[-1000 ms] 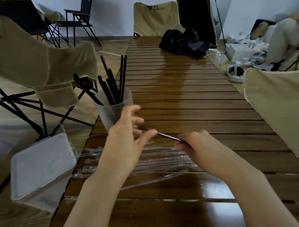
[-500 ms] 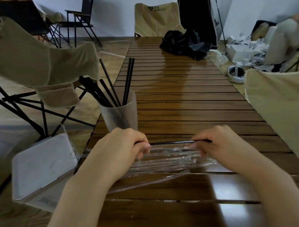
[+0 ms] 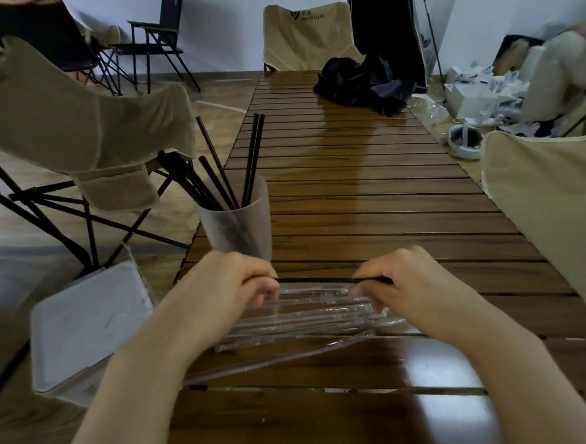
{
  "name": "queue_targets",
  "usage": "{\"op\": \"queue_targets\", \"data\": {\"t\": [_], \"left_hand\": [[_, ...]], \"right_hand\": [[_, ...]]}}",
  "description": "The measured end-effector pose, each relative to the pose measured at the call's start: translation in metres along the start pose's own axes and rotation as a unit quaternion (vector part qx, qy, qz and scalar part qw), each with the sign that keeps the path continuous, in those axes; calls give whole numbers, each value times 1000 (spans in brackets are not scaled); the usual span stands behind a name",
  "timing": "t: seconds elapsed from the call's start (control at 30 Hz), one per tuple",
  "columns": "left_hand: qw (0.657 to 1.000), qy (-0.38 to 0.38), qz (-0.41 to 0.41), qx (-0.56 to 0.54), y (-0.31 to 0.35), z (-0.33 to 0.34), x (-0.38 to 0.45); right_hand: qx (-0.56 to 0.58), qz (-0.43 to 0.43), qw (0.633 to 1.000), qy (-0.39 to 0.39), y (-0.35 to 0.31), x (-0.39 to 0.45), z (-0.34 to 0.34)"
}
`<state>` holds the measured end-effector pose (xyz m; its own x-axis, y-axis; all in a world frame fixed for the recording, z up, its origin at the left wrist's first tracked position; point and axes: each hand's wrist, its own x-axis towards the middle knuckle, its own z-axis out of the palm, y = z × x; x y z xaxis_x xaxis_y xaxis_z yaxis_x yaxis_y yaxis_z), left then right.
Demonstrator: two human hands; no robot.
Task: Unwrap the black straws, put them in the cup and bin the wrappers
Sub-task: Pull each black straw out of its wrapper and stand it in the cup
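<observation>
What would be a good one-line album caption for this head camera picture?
Both hands, left hand and right hand, pinch one black straw level above wrapped straws, near the cup.

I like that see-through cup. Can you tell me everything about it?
The cup is a frosted, see-through plastic tumbler, wider at the top. It stands upright near the left edge of the slatted wooden table, just beyond the left hand. Several black straws lean inside, poking well above its rim. Neither hand appears to hold it.
</observation>
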<state>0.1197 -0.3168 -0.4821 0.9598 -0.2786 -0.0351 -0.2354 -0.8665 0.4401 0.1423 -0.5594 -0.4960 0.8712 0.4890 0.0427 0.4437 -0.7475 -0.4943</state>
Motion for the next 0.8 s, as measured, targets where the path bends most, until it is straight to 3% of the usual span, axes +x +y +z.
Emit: {"op": "queue_targets", "data": {"t": [0.17,0.53,0.8], "left_hand": [[999,29,-30,10,-16,-15,-9],[999,32,33,-9,-17,-2,-1],[999,21,21,-23,-16,-5,-1]], "right_hand": [[17,12,999,39,9,-4,-10],[30,-6,998,52,5,-4,-1],[63,-15,997,37,-9,0,6]]}}
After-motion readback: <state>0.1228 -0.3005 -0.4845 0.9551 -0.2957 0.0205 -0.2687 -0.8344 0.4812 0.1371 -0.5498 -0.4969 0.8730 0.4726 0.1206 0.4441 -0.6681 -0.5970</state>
